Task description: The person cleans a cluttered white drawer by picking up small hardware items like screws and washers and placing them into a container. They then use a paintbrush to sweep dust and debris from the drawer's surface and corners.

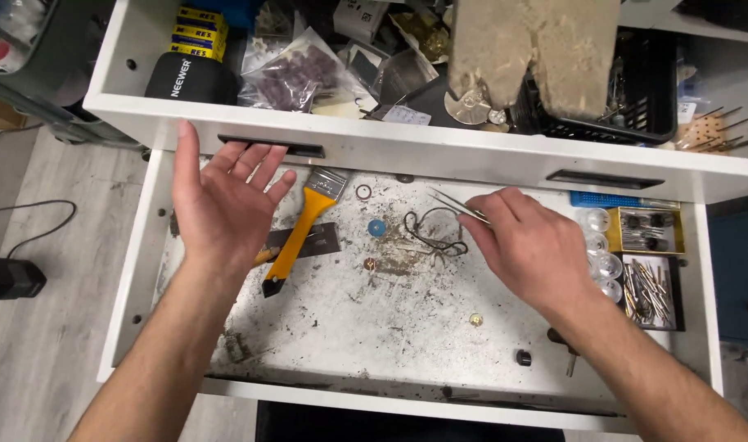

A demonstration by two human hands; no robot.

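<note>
Overhead, two stacked white drawers pulled open, both hands over the lower one.

Right hand (531, 245): pinched shut on slim metal tweezers (454, 205), tips aimed toward ten o'clock, just above a loop of dark wire (433, 236); grip narrow, thumb and forefinger near the tool's rear, apparently for fine control.

Left hand (220, 205): spread wide, palm up, holding nothing; hovering over the drawer's nine o'clock side, fingertips near the upper drawer's front.

Lower drawer (390, 327): floor scuffed and gritty, small parts scattered loose.

Yellow-handled brush (302, 233): lying flat just beside the left hand at its three o'clock, bristles toward twelve, handle crossing a dark flat tool.

Blue disc (376, 227): at nine o'clock of the wire, near it, apart from the tweezers.

Clear small jars (605, 254): lined up at three o'clock of the right hand, beside trays of bits, seemingly sorted to stay put.

Upper drawer (374, 139): crammed with bags, boxes and a black basket at twelve o'clock.
</note>
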